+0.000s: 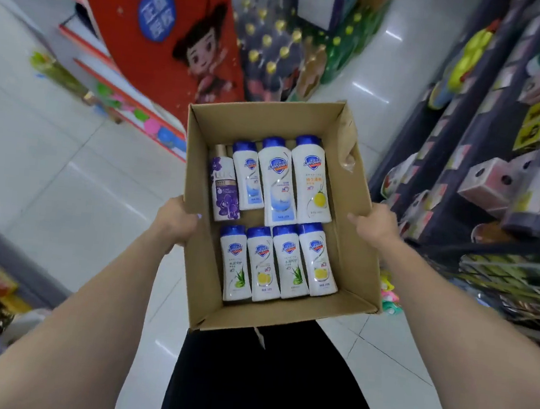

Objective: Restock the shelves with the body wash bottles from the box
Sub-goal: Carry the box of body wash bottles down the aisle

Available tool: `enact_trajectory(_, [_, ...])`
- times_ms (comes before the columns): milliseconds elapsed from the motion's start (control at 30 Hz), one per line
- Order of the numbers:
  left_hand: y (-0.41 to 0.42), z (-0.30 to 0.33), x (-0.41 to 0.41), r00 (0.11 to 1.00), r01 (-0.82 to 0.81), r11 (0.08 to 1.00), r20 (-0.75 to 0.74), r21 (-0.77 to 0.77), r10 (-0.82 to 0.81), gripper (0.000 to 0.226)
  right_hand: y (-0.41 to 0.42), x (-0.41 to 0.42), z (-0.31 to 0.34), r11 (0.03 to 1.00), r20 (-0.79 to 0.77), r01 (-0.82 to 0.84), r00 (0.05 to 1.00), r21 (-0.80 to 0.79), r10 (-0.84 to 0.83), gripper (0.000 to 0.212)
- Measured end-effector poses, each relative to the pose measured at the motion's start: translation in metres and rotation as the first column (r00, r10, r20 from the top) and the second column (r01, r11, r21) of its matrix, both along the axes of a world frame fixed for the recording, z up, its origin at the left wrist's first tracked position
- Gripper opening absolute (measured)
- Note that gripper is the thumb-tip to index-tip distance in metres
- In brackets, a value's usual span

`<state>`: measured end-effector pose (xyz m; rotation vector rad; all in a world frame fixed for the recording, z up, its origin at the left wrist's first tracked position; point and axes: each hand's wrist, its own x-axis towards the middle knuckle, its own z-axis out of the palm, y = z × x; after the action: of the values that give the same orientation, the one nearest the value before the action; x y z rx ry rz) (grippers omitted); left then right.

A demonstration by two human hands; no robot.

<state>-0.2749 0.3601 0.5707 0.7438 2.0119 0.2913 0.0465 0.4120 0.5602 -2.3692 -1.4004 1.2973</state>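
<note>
An open cardboard box [353, 245] is held in front of me above the floor. My left hand [176, 223] grips its left wall and my right hand [375, 224] grips its right wall. Inside lie several white body wash bottles with blue caps [277, 182] in two rows, flat on their backs. One purple bottle [224, 186] lies at the far left of the upper row. The lower row [277, 264] shows green and yellow labels.
A dark shelf unit [484, 152] packed with goods runs along the right. A red display stand [166, 36] with a cartoon figure stands ahead on the left. Stacked drink bottles [278, 40] lie beyond the box. White tiled floor [67, 168] spreads to the left.
</note>
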Motion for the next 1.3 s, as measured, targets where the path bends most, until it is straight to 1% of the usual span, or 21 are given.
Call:
enact_trajectory(167, [0.11,-0.001,-0.001,0.977,0.21,0.978,-0.035,-0.002,-0.21,0.037,0.053,0.007,0.009,0.986,0.025,0.164,0.986,0.004,-0.164,0.035])
enact_trajectory(333, [0.217,-0.007,0.001,0.913,0.408,0.913,0.007,-0.016,-0.408,0.037,0.102,0.011,0.009,0.949,0.066,0.315,0.947,-0.013,-0.313,0.033])
enact_trajectory(400, [0.268,-0.003,0.007,0.878,0.479,0.878,0.017,-0.012,-0.478,0.035,0.126,0.01,0.007,0.912,0.058,0.41,0.911,-0.013,-0.409,0.032])
enact_trajectory(500, [0.341,0.01,0.02,0.811,0.585,0.811,-0.009,0.002,-0.585,0.033,0.159,0.006,0.01,0.853,0.056,0.522,0.852,-0.014,-0.521,0.033])
enact_trajectory(700, [0.449,0.025,0.055,0.644,0.764,0.645,-0.071,0.012,-0.762,0.036,0.216,0.011,0.019,0.753,0.069,0.658,0.751,-0.006,-0.656,0.04])
enact_trajectory(767, [0.475,0.026,0.073,0.62,0.784,0.62,-0.064,0.025,-0.782,0.035,0.232,0.02,0.017,0.726,0.065,0.688,0.724,-0.007,-0.686,0.044])
enact_trajectory(833, [0.499,0.025,0.091,0.619,0.785,0.618,-0.044,0.039,-0.784,0.035,0.25,0.034,0.014,0.705,0.053,0.709,0.705,-0.006,-0.708,0.045])
enact_trajectory(1033, [0.565,0.022,0.145,0.641,0.768,0.641,0.001,0.007,-0.768,0.039,0.309,0.086,0.019,0.703,0.052,0.711,0.702,0.0,-0.71,0.043])
enact_trajectory(1200, [0.607,0.039,0.187,0.626,0.78,0.626,-0.024,0.016,-0.779,0.038,0.347,0.118,0.033,0.695,0.037,0.719,0.694,0.009,-0.719,0.051])
enact_trajectory(1300, [0.628,0.052,0.209,0.607,0.795,0.606,-0.041,0.026,-0.794,0.033,0.365,0.131,0.04,0.667,0.023,0.744,0.667,0.02,-0.745,0.049])
